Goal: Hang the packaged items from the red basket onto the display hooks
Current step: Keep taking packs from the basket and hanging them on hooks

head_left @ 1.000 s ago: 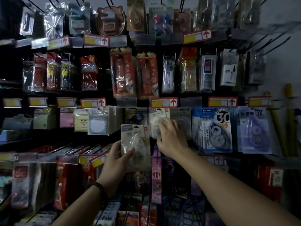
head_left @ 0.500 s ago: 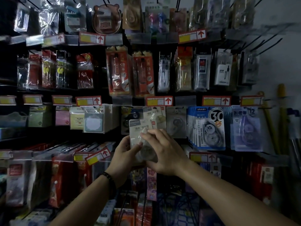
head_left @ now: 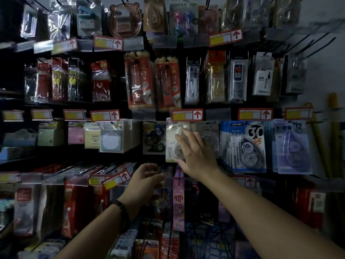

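Sticky-note pack [head_left: 111,137]: hangs well to the left of the red arrow tag [head_left: 187,115] and a little lower, in the same row of goods.

Wristband [head_left: 121,207]: dark, on the left wrist, far below the red arrow tag and to its left.

Left hand [head_left: 144,181]: raised below and left of the red arrow tag, palm turned toward the display. Its fingers [head_left: 158,177] are released, loosely curled, and hold nothing.

White tape package [head_left: 170,144]: directly under the red arrow tag, flat against the display. Its top edge is tucked behind the tag, so in this dim light I cannot tell whether it sits on a hook.

Right hand [head_left: 196,154]: just below the red arrow tag and slightly right of it. Its fingers [head_left: 183,136] lie stretched across the front of the white tape package, and the thumb touches the package's lower edge. They rest on the package rather than clench it.

Blue tape pack [head_left: 246,146]: marked "30", hanging to the right of the red arrow tag and below it, just beside the right hand.

Purple pack [head_left: 292,146]: marked "12", farthest right of the red arrow tag.
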Demonstrator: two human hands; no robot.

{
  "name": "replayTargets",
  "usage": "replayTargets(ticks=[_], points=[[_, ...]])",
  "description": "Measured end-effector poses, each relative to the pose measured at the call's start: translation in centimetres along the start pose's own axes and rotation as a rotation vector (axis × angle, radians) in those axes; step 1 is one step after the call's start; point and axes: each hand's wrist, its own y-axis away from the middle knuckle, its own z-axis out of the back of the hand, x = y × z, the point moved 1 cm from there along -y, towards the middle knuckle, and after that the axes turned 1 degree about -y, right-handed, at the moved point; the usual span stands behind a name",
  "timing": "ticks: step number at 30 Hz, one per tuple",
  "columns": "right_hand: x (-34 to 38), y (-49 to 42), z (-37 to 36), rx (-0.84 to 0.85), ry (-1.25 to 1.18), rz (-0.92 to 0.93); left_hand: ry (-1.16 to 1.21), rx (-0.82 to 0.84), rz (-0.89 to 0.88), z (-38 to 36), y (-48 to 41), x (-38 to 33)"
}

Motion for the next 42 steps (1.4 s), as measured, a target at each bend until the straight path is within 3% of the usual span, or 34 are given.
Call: replayTargets(ticks=[14, 23, 26, 31, 36, 42], points=[[0.4, -2.4, -1.0, 0.245, 0.075, -0.092, -0.117, 0.067, 0.051, 0.3, 1.1, 0.6], [2.6, 2.0, 1.3, 0.273, -0.328, -0.257, -0.201, 0.197, 0.092, 1.2, 4.0, 2.8], [3.6, 5.5, 1.9, 0.258, -0.382, -0.223, -0.302, 0.230, 0.095, 1.9, 5.6, 5.5], [5.8, 14.4, 2.6, 0.327, -0.499, -0.251, -0.584, 0.180, -0.048, 3.3, 10.4, 11.9], [9.2, 26.5, 1.7, 0.464, -0.601, -0.323, -0.703, 0.172, 0.064, 4.2, 17.5, 20.5], [13.4, 40.9, -1.9, 0.739, -0.719, -0.480, -0.863, 0.282, 0.214, 4.3, 25.6, 31.1]])
